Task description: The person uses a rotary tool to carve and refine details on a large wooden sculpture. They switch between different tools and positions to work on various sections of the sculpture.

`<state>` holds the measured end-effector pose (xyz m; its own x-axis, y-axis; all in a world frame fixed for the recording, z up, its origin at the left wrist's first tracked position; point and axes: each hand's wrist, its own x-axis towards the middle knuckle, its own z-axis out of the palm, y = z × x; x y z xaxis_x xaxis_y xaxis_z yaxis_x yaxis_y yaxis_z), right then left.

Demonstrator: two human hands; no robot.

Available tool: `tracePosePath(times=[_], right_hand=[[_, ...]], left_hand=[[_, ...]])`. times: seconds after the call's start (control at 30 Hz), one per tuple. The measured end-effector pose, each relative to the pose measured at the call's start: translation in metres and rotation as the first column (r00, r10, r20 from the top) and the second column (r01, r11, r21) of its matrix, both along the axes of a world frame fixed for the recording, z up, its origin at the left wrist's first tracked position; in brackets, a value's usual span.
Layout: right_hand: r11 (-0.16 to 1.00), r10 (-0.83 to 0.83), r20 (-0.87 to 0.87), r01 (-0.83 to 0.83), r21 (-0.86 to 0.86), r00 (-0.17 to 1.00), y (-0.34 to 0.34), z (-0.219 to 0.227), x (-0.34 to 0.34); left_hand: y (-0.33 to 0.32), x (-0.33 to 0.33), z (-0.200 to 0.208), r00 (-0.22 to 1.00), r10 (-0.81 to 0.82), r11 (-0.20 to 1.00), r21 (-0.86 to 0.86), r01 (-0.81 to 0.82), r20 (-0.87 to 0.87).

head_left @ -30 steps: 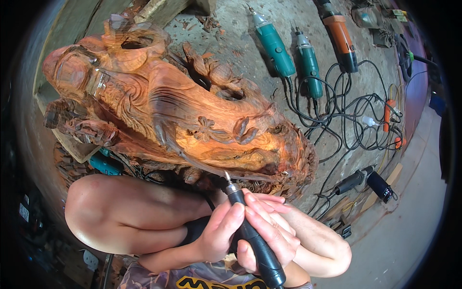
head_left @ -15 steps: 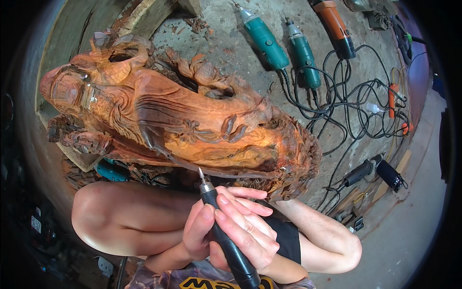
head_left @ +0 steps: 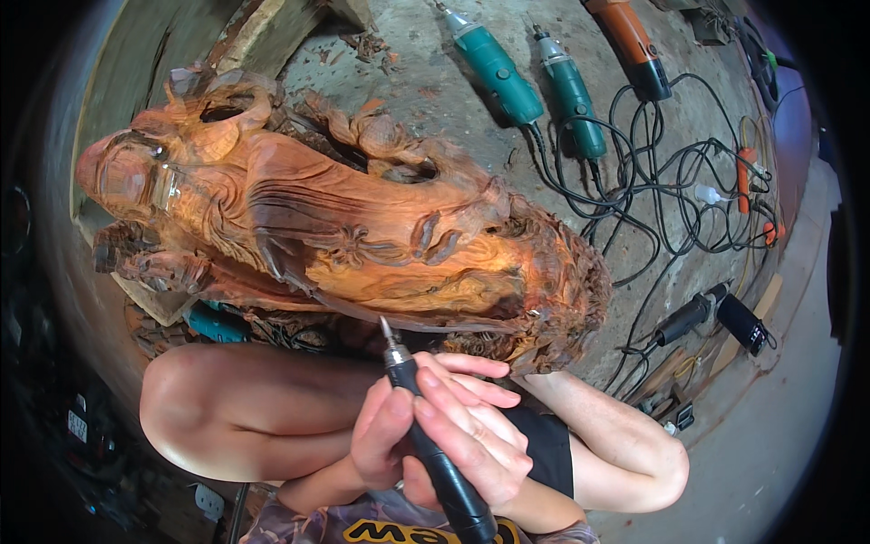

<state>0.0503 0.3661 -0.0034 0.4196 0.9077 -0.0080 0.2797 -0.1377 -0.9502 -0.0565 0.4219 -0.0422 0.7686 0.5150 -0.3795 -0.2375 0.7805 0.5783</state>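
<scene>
A large reddish-brown wood carving [head_left: 362,236] lies across the concrete floor in front of me. Both hands grip a black pen-shaped rotary carving tool [head_left: 435,453]. My left hand [head_left: 385,435] wraps the shaft from the left. My right hand [head_left: 471,426] covers it from the right, fingers pointing left. The tool's thin metal bit [head_left: 386,328] points up and sits just below the carving's lower edge, near it but apart as far as I can tell.
Two teal power tools [head_left: 494,68] [head_left: 571,86] and an orange one [head_left: 630,41] lie beyond the carving. Tangled black cables [head_left: 689,181] spread at right, with a black tool [head_left: 689,317] nearby. My bare knees frame the hands. A teal tool [head_left: 213,322] lies under the carving.
My hands and the tool have drawn back toward me, so the bit has left the carving's lower edge. The view has tilted, shifting the carving upward in the picture.
</scene>
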Motion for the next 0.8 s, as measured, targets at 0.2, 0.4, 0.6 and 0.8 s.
tracePosePath(times=[0.2,0.4,0.6,0.8], right_hand=[[1.0,0.029,0.009,-0.029,0.006,1.0,-0.009,-0.008,0.003],[0.998,0.027,0.059,-0.023,-0.064,0.998,-0.024,-0.004,0.013],[0.998,-0.014,0.005,0.015,-0.06,1.0,-0.018,0.0,0.017],[0.997,0.07,-0.057,-0.071,-0.017,0.996,-0.013,-0.006,0.011]], left_hand=[[-0.001,0.003,0.0,1.0,0.004,0.998,-0.059,-0.006,-0.026],[-0.006,0.017,0.007,0.995,-0.093,0.973,-0.216,0.084,-0.032],[-0.01,0.017,0.0,0.997,-0.071,0.989,-0.132,0.072,0.012],[-0.003,0.006,0.005,0.998,-0.027,0.992,-0.126,0.019,-0.063]])
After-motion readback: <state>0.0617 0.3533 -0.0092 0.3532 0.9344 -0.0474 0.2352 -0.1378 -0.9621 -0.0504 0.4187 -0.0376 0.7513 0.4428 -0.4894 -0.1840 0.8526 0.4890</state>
